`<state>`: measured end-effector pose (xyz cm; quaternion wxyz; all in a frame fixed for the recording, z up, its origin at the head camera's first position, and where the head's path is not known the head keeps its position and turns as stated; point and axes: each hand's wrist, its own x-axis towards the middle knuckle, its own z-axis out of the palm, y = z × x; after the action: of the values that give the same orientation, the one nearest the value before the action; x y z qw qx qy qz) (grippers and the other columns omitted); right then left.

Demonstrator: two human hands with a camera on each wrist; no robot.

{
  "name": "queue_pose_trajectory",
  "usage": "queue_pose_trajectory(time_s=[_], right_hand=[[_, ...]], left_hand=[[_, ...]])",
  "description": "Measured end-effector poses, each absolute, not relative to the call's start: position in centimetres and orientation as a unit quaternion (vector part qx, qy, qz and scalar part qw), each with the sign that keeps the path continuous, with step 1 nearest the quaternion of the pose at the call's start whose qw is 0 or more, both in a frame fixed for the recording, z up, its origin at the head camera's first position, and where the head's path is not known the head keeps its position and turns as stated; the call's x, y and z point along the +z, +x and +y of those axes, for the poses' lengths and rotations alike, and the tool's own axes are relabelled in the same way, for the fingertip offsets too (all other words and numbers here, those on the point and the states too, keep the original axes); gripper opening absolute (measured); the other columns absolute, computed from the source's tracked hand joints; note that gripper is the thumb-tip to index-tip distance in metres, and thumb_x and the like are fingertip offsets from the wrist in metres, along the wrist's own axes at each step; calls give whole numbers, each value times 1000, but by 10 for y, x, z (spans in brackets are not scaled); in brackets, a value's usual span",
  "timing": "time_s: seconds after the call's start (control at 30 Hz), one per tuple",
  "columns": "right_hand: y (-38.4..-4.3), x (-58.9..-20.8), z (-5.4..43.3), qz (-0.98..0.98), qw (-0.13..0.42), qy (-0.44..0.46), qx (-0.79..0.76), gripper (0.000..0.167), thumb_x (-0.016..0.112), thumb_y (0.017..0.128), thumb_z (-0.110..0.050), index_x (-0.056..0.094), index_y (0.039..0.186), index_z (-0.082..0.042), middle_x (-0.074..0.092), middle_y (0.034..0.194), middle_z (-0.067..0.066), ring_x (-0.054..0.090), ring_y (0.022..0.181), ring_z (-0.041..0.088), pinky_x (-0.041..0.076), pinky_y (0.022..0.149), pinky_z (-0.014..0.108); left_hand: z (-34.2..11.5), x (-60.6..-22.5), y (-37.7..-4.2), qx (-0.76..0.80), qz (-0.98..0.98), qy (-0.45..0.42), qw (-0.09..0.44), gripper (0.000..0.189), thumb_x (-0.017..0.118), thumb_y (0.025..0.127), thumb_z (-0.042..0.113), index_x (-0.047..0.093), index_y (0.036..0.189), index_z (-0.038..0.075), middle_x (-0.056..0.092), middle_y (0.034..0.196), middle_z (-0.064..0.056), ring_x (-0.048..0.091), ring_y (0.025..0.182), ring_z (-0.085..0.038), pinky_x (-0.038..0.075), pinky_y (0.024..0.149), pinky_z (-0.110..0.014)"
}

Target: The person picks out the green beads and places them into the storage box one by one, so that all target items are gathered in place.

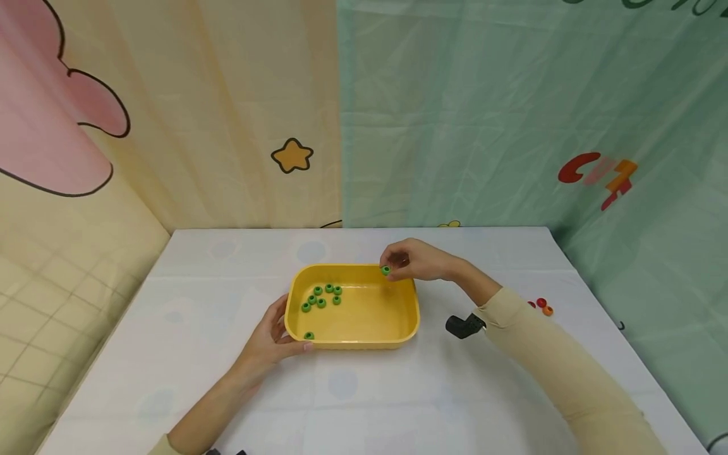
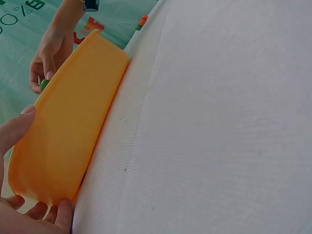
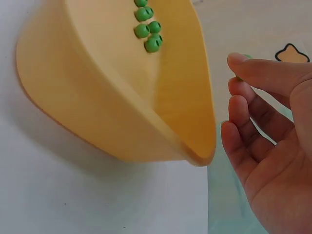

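A yellow plastic basin [image 1: 370, 319] stands on the table with several green beads [image 1: 321, 303] inside, mostly toward its left end. My left hand [image 1: 267, 341] grips the basin's near left corner. Its thumb [image 2: 18, 127] lies at the rim, and the other fingers curl against the end wall. Above the far right corner of the basin, my right hand [image 1: 418, 259] pinches a green bead [image 1: 386, 270] between thumb and fingertips. In the right wrist view, the thumb hides most of that bead.
Red and orange beads [image 1: 541, 303] lie on the table at the right, partly behind the right sleeve [image 1: 546, 354]. A black device [image 1: 463, 326] is at the right wrist. Printed curtains [image 1: 443, 126] hang behind the white-covered table [image 1: 364, 404].
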<state>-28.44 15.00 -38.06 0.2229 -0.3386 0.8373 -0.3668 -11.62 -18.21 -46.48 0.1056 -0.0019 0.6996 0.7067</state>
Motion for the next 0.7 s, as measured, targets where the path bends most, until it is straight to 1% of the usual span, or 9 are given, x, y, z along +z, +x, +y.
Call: queue_pose_trajectory(time_s=[0.17, 0.4, 0.6, 0.7], right_hand=[[-286, -376, 133, 832, 216, -359, -363, 16, 78, 93, -5, 72, 108, -4, 66, 94, 3, 57, 87, 23, 55, 79, 29], [-287, -373, 114, 828, 202, -388, -351, 30, 79, 93, -7, 68, 119, 3, 65, 100, 8, 61, 95, 21, 56, 92, 30], [-286, -373, 116, 838, 201, -377, -341, 30, 80, 92, -8, 69, 117, 3, 66, 99, 5, 62, 95, 21, 57, 92, 30], [-287, -374, 118, 840, 202, -374, -338, 29, 79, 93, -9, 69, 117, 3, 67, 102, 8, 62, 95, 21, 57, 92, 30]], left_hand=[[-183, -465, -117, 705, 701, -3, 105, 108, 88, 82, 4, 21, 164, 16, 21, 168, -8, 28, 151, -32, 39, 115, -32], [-183, -466, -117, 708, 699, -4, 105, 108, 88, 82, 4, 20, 164, 16, 22, 167, -8, 29, 151, -32, 39, 114, -31], [-182, -468, -117, 709, 697, -2, 106, 108, 88, 81, 3, 20, 164, 16, 22, 168, -8, 29, 151, -32, 40, 114, -31], [-182, -468, -118, 709, 698, -4, 105, 109, 89, 81, 3, 20, 164, 16, 23, 167, -8, 29, 151, -32, 40, 114, -31]])
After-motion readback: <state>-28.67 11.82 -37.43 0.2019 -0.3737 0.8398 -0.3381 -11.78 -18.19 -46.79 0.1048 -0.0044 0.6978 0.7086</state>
